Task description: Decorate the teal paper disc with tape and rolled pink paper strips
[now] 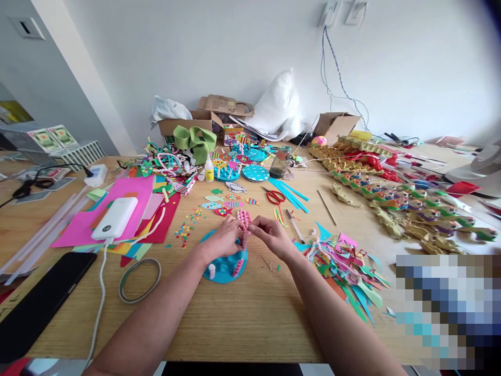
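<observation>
Reached forward over the light wood-grained worktop [219, 334] with both bare forearms, converging above a round bright-blue disc [225, 272]. Arched the left hand [227, 237] palm-down over the disc's far half, with fingers bent down about a pink bumpy strip [243, 218]; could not tell whether gripping or only touching. Turned the right hand [270, 235] inward beside the disc's far right edge, with thumb and index finger pressed together, pinching the pink bumpy strip. Had two short pink pieces [237, 268] on the disc's near half. Had, well behind the disc, an open brown cardboard box [167, 127] with a crumpled white plastic bag [170, 108] at its top, and a clear glass jar [279, 164] with dark contents, too small to identify.
</observation>
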### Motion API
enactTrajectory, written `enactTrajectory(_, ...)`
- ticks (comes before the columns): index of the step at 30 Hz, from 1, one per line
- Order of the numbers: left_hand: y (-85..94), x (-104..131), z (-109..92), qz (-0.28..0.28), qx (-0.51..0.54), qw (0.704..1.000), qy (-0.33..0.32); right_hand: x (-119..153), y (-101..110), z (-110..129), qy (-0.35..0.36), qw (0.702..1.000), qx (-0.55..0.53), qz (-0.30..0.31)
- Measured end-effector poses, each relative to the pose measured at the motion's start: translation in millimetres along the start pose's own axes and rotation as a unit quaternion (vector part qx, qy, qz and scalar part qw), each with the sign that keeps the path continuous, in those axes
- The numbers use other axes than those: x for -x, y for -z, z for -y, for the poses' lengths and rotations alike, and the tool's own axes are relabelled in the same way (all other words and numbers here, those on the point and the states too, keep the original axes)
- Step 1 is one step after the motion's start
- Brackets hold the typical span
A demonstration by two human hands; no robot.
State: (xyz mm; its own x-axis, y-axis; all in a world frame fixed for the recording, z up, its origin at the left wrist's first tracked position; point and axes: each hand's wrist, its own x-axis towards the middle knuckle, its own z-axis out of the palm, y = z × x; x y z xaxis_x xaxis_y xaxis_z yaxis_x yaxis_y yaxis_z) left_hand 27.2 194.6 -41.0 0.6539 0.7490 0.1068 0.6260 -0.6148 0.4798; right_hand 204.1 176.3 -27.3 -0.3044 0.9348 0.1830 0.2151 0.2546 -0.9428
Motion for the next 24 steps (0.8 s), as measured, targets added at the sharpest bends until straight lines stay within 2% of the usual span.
enactTrajectory(8,0.2,0,-1,0.000,0.005,1.000,0.000,1,-2,-4,0.032,0.998,-0.029,0.038)
enactTrajectory(12,-2.5,0,1,-0.025,0.021,0.999,-0.004,0,-3,-11,0.028,0.999,-0.009,0.024)
enactTrajectory(18,-2.6,1,1,-0.033,0.050,0.998,-0.023,0,-2,-10,0.035,0.998,0.055,-0.009)
enactTrajectory(24,-4.3,0,2,-0.032,0.028,0.999,-0.022,0,-1,-9,0.027,0.998,0.050,-0.009)
